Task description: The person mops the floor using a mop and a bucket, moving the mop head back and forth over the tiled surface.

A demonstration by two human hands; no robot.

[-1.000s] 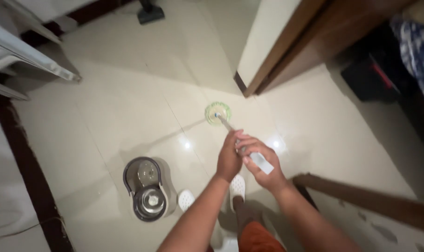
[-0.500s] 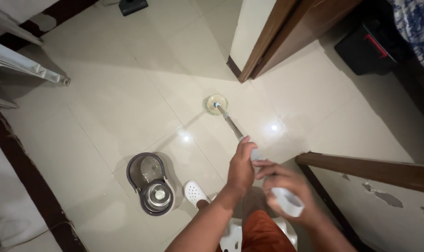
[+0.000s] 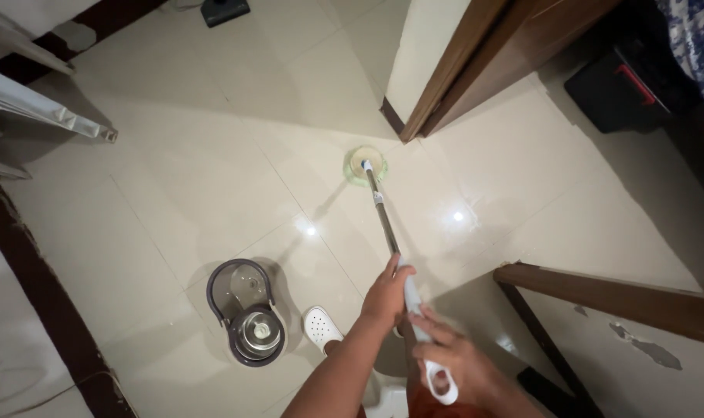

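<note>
1. Both hands clamp the spin mop [image 3: 379,205]: left hand [image 3: 387,292] mid-pole, right hand [image 3: 452,368] at the white grip.
2. Its green mop head [image 3: 365,164] rests on the glossy cream tile floor [image 3: 197,178] at 12 o'clock.
3. The spin bucket [image 3: 247,311] stands at 9 o'clock.

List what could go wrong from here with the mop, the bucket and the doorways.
The mop head lies close to the door frame, so a further push may knock it. The spin bucket stands beside the white shoe; a sideways step could tip it. The tiles look glossy, perhaps wet, so slipping is possible. Both the left hand and right hand grip the handle.
</note>
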